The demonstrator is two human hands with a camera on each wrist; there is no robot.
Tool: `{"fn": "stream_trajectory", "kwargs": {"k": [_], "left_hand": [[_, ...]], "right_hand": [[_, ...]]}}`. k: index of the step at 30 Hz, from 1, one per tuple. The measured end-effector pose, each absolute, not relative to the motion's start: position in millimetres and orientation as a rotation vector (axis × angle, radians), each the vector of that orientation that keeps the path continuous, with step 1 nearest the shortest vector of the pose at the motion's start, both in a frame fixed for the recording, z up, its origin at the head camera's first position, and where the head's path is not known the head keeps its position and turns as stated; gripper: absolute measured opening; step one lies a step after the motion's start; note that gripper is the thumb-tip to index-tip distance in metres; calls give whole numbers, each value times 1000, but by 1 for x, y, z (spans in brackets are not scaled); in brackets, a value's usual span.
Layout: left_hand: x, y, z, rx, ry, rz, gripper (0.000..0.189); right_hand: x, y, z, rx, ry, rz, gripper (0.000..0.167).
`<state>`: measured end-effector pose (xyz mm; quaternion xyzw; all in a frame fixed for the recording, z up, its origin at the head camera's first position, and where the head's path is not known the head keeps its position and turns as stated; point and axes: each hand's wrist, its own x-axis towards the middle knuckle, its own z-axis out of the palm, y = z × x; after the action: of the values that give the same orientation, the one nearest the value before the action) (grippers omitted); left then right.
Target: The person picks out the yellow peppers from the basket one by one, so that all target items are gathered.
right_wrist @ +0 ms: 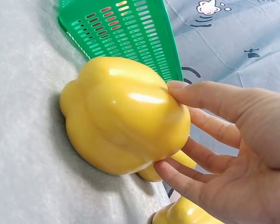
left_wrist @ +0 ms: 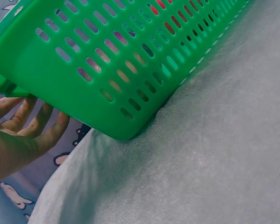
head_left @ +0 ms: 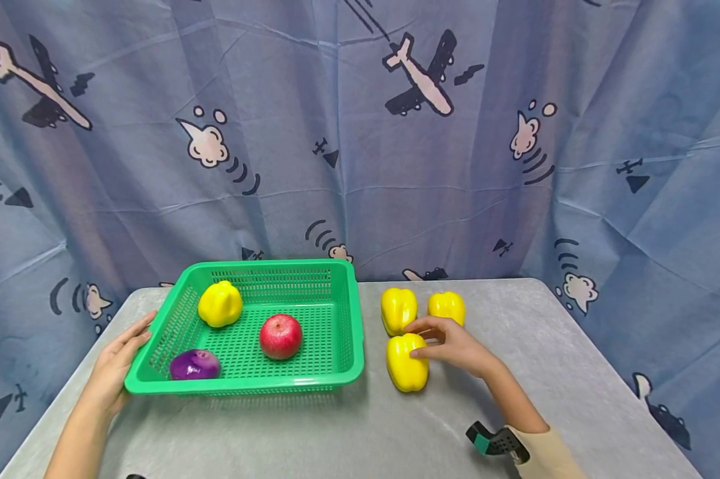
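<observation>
My right hand pinches the end of a yellow bell pepper on the table, to the right of the basket. The right wrist view shows the thumb and fingertips round that pepper. Just behind it lie another yellow pepper and a third yellow pepper. Against the outer left side of a green plastic basket rests my left hand, its fingertips partly hidden under the rim in the left wrist view. Inside are a yellow pepper, a round red fruit and a shiny purple vegetable.
The grey table runs up to a blue curtain with printed planes, which hangs behind and on both sides. A dark strap circles my right wrist.
</observation>
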<state>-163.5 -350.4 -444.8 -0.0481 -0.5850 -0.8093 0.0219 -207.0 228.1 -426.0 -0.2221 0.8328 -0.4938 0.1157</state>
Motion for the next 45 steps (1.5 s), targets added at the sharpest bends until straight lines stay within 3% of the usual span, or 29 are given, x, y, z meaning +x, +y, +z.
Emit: {"fn": "stream_trajectory", "kwargs": {"k": [12,45], "left_hand": [[-163,-351,-446,-177,-1811,-2514,51],[-164,-350,-446,-182,-1789,-2534,50]], "right_hand": [[-206,227,-424,-587,2483,-1438,36],[-203,228,-416,-557,2532,-1427,41]]}}
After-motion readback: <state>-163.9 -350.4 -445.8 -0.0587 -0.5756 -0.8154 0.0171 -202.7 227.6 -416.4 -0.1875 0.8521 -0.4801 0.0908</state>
